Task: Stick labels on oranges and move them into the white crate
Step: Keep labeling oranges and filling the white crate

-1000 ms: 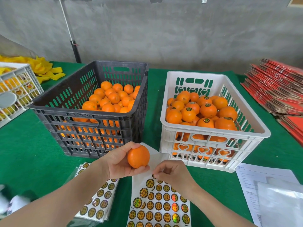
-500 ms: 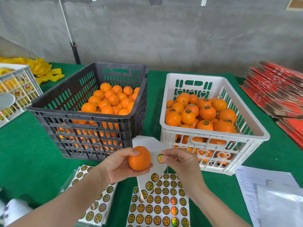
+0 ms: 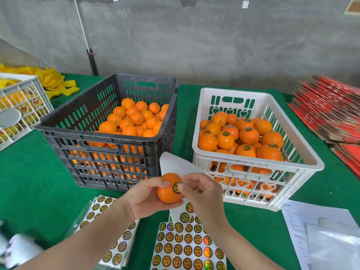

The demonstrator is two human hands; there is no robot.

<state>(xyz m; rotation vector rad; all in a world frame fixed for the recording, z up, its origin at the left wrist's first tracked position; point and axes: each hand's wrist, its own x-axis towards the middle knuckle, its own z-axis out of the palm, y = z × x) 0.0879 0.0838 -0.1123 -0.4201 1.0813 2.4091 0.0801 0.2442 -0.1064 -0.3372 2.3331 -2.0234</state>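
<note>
Two hands meet in front of the crates, above the green table [image 3: 29, 182]. The left hand [image 3: 144, 199] is clamped around one orange [image 3: 167, 193], with the thumb on top and the fingers underneath. A round label [image 3: 176, 188] is on the side of this orange that faces the camera. The right hand [image 3: 204, 195] has its fingers curled, and its thumb tip presses on the right edge of the label.

The white crate [image 3: 257, 164] stands just behind the right hand and is well filled with oranges (several of them show a label on top). The black crate [image 3: 97, 137] stands to the left of it and holds oranges on which no label can be seen.

Under the hands lies a sticker sheet [image 3: 187, 250] with rows of round labels; its upper part is bare backing paper and curls upward between the crates. Another pile of sticker sheets [image 3: 101, 207] lies under the left forearm. Some white papers [image 3: 311, 221] lie at the right, and red flat cartons [image 3: 331, 114] are stacked at the far right.
</note>
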